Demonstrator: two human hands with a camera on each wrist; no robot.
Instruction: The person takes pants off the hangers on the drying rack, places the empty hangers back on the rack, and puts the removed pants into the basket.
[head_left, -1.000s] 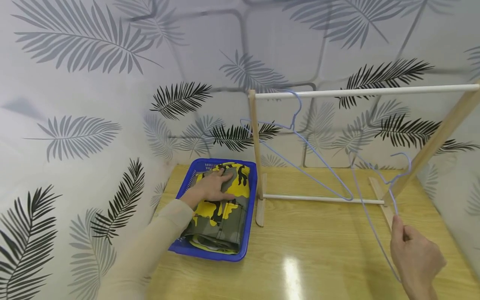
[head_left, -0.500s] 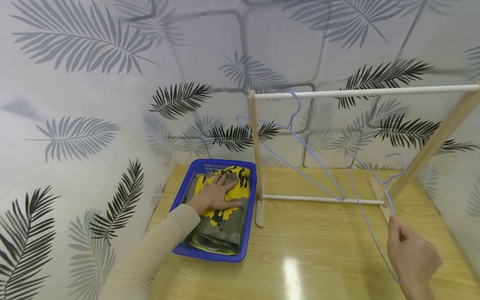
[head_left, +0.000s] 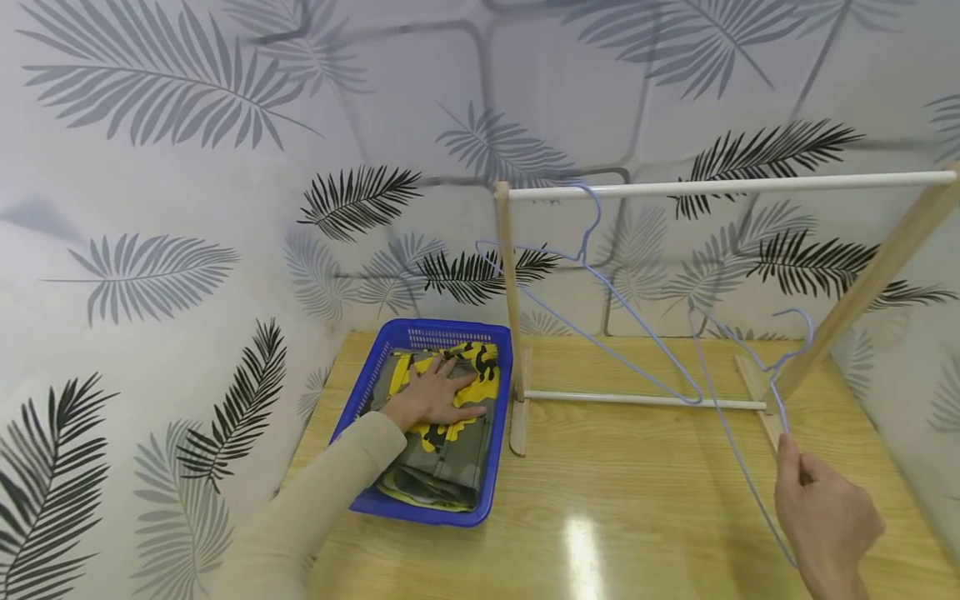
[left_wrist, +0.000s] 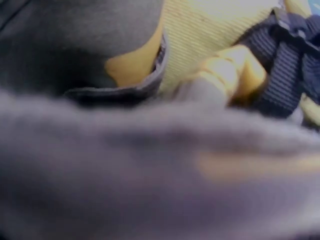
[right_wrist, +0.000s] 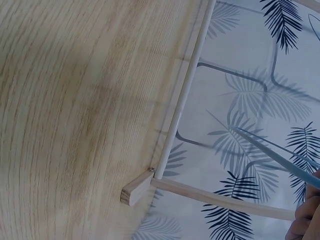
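Observation:
With fingers spread, my left hand [head_left: 435, 396] lies palm down on a folded yellow, black and grey-green camouflage garment [head_left: 450, 467]. The garment lies inside a blue plastic basket [head_left: 497, 450]. Close up in the left wrist view are blurred grey and yellow cloth [left_wrist: 130, 65] and a dark webbing strap with a buckle [left_wrist: 282, 75]. At the right, my right hand [head_left: 828, 512] grips one shoulder of a light blue clothes hanger [head_left: 774, 372], its hook uppermost. The right wrist view catches part of this hanger [right_wrist: 272, 161] above curled fingers [right_wrist: 305, 215].
Beside the basket stands a clothes rack with wooden posts [head_left: 512, 308] and a white top rail [head_left: 712, 183]. A second blue hanger [head_left: 585, 257] hangs from its left end. The wood-grain table [head_left: 637, 500] meets a leaf-patterned wall [head_left: 420, 83].
My left hand has slid slightly nearer and right over the garment, whose far edge now sits lower in the basket. My right hand and its hanger have shifted a little left.

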